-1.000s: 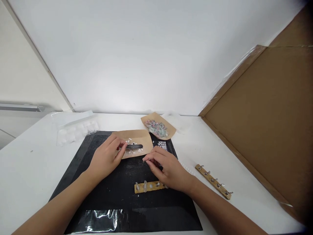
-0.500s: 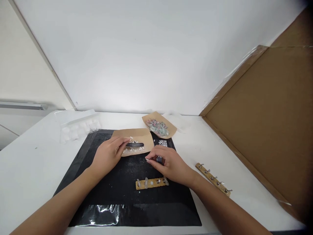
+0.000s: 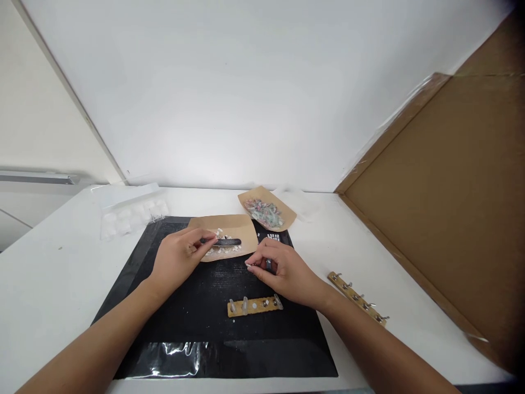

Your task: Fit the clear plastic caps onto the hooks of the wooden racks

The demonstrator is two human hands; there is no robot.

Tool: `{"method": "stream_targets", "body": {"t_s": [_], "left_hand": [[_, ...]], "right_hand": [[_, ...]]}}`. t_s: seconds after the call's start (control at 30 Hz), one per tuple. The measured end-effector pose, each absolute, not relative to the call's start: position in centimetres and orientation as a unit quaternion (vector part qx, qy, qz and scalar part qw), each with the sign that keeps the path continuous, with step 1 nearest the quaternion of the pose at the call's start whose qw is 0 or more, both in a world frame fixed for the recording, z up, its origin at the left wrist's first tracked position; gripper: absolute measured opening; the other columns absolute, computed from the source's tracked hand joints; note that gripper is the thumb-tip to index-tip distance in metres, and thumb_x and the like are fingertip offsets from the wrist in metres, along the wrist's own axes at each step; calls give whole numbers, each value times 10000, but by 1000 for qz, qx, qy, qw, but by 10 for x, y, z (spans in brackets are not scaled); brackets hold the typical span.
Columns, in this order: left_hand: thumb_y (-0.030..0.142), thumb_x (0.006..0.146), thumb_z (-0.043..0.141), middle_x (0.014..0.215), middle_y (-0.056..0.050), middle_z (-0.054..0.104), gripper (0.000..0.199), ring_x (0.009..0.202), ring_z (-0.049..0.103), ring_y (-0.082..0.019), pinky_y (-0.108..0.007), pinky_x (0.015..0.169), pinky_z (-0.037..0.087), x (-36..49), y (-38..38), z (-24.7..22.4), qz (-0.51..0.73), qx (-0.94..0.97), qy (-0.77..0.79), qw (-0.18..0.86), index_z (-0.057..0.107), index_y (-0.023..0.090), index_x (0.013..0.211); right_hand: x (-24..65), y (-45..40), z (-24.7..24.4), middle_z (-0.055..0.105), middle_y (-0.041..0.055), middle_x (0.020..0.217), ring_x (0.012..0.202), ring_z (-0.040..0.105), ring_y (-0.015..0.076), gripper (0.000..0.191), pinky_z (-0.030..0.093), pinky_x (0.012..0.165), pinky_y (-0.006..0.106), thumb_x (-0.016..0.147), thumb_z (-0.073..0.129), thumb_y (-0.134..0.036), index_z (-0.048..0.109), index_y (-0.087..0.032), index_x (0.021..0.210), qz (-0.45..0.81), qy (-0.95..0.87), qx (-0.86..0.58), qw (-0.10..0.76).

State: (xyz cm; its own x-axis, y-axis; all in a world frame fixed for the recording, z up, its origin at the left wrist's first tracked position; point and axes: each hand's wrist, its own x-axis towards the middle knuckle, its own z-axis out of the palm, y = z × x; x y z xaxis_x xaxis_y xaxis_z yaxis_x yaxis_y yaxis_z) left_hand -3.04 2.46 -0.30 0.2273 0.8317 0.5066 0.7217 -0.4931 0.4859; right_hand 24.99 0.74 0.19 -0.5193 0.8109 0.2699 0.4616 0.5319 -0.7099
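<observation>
My left hand (image 3: 180, 254) pinches the left end of a black curved nail file (image 3: 229, 242) over a brown paper tray (image 3: 241, 223) that holds small white pieces (image 3: 234, 250). My right hand (image 3: 279, 268) is closed in a pinch on a small white piece (image 3: 249, 265), whose exact kind is too small to tell. A dark object (image 3: 269, 266) shows between its curled fingers. Just in front of this hand lies a wooden strip (image 3: 259, 306) with upright pale, nail-shaped pieces (image 3: 245, 305) and white dots on it.
A black mat (image 3: 184, 323) covers the table's middle. White squares (image 3: 274, 237) lie near its back right corner. Behind stands a second paper tray (image 3: 289, 216) of coloured packets. Another wooden strip with metal pegs (image 3: 356, 298) is at right, a clear plastic box (image 3: 133, 216) at left.
My left fingertips have come down from above the paper tray and closed on the nail file. The right hand has barely shifted, still pinching the small white piece.
</observation>
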Motion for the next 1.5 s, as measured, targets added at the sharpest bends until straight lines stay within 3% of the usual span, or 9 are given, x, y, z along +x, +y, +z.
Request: {"method": "stream_targets", "body": {"t_s": [0.2,0.4,0.53,0.7,0.77,0.97,1.07,1.33,1.5], "left_hand": [[341,1009,657,1010,-19,828,190,879,759,-180,-270,787,568,-26,20,2,404,775,480,77,814,242,1052],[329,1022,633,859,-18,793,205,725,700,-157,-264,736,546,-27,23,1,380,783,489,55,797,215,1068],[278,1017,615,918,-43,761,175,684,648,-135,-257,688,528,-23,17,3,381,816,429,66,746,188,1090],[243,970,672,1071,-90,737,214,879,683,-184,-301,800,551,-12,0,4,333,886,297,126,688,198,1179],[272,959,696,1040,-95,734,230,947,671,-220,-343,845,538,-7,-7,4,301,907,261,135,676,193,1174],[572,885,750,956,-92,709,471,865,605,-248,-386,775,490,3,-16,-3,228,935,227,150,667,173,1119],[620,858,759,949,-97,696,525,880,583,-264,-393,774,486,4,-18,-7,195,942,234,139,665,164,1100],[397,949,720,944,-45,691,280,876,539,-237,-359,758,462,5,-21,-12,153,940,271,138,637,191,1119],[387,929,743,912,-21,691,273,865,543,-226,-354,759,451,5,-22,-11,141,934,288,161,643,209,1110]], "right_hand": [[247,6,4,678,9,804,717,633,137,73,513,679,271,946,722,-257,765,-199,937,318,-813,-392,291],[250,6,5,712,27,824,674,637,134,156,519,634,263,944,736,-349,795,-205,935,352,-800,-402,273],[254,6,9,732,16,776,632,631,133,190,492,581,249,939,746,-388,808,-212,975,394,-787,-404,248],[259,8,18,703,0,768,695,618,134,129,477,657,260,921,785,-349,808,-222,925,361,-834,-349,229],[260,9,20,669,-8,757,719,609,135,110,470,675,262,902,812,-333,804,-224,895,349,-848,-332,221],[262,5,16,676,-7,852,783,646,139,112,502,702,257,860,857,-352,815,-253,893,387,-848,-323,161],[260,0,14,675,-6,894,818,652,147,99,516,730,261,846,869,-341,822,-270,896,381,-856,-325,130],[255,-3,12,693,-5,895,873,655,154,123,485,770,253,827,887,-302,808,-234,891,379,-854,-344,95],[253,-6,14,712,2,885,884,656,160,92,475,795,265,835,873,-246,801,-215,882,389,-852,-341,83]]}}
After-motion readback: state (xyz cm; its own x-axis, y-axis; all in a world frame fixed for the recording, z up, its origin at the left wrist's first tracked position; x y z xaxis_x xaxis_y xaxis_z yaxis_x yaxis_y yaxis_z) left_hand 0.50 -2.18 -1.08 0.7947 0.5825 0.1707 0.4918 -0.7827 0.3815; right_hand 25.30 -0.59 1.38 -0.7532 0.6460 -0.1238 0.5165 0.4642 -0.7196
